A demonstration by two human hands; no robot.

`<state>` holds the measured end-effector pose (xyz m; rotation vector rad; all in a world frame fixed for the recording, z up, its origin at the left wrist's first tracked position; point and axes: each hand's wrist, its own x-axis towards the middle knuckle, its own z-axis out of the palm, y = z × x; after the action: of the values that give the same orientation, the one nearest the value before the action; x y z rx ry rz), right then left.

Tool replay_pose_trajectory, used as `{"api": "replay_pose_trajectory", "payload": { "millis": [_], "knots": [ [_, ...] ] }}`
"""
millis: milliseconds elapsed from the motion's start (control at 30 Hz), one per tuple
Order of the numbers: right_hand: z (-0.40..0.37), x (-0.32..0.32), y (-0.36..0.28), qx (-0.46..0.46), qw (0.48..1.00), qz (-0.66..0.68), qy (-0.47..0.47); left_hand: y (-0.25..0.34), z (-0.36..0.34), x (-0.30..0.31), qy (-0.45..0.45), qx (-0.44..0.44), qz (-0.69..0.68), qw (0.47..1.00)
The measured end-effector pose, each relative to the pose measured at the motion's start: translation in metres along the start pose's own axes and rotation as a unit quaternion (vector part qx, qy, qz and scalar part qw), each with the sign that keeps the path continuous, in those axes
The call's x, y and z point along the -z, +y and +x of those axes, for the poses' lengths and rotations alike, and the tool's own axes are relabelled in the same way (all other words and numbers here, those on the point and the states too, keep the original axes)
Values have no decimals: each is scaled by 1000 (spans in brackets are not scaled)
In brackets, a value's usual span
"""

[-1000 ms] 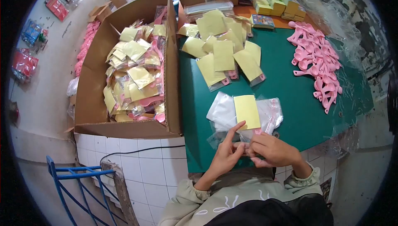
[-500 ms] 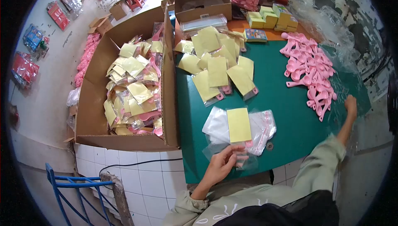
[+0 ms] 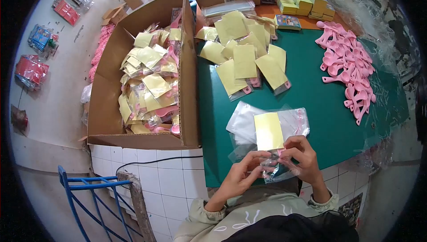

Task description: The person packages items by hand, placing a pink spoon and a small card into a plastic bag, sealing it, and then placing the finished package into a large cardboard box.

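Note:
At the front edge of the table, a clear plastic bag point(image 3: 276, 175) is pinched between the fingers of my left hand point(image 3: 242, 173) and my right hand point(image 3: 303, 158). A yellow card point(image 3: 268, 131) lies just beyond my fingertips, with a bit of pink plastic point(image 3: 280, 152) at its lower edge by my right fingers. Under the card is a spread stack of clear plastic bags point(image 3: 242, 120). Farther back lie packed bags with yellow cards point(image 3: 245, 62), pink ends showing at their corners. My fingers partly hide the bag's opening.
A large cardboard box point(image 3: 189, 86) full of similar packets stands left. Pink measuring spoons point(image 3: 351, 64) are heaped on the right of the green table point(image 3: 307, 82). Stacks of small cards point(image 3: 304, 4) sit at the back. A blue metal frame point(image 3: 91, 186) stands at the lower left.
My right hand has come back from the far right edge of the table to the bag beside my left hand. The whole view has shifted slightly.

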<state>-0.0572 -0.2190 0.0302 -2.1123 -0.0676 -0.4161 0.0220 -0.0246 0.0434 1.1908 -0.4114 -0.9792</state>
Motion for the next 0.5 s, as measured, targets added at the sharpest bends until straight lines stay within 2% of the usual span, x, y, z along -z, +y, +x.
{"api": "replay_pose_trajectory", "payload": {
  "millis": [33,133,200,233,300,400,500],
  "knots": [
    [-1,1,0,-7,1000,4,-6,-11,1,2,45,-13,92,995],
    [-4,7,0,-25,1000,7,-15,-12,0,6,59,-31,255,965],
    [-5,11,0,-29,1000,2,-6,-14,2,5,71,-47,279,957],
    [-7,9,-1,-93,992,87,3,-15,3,5,78,-55,291,952],
    [-11,2,-5,-216,943,253,22,-11,4,1,96,-72,297,947],
    [-9,-3,-7,-277,898,338,52,-15,6,-1,123,-86,270,951],
    [-8,-6,-6,-301,903,299,62,-14,7,0,126,-73,261,954]
  ]
}}
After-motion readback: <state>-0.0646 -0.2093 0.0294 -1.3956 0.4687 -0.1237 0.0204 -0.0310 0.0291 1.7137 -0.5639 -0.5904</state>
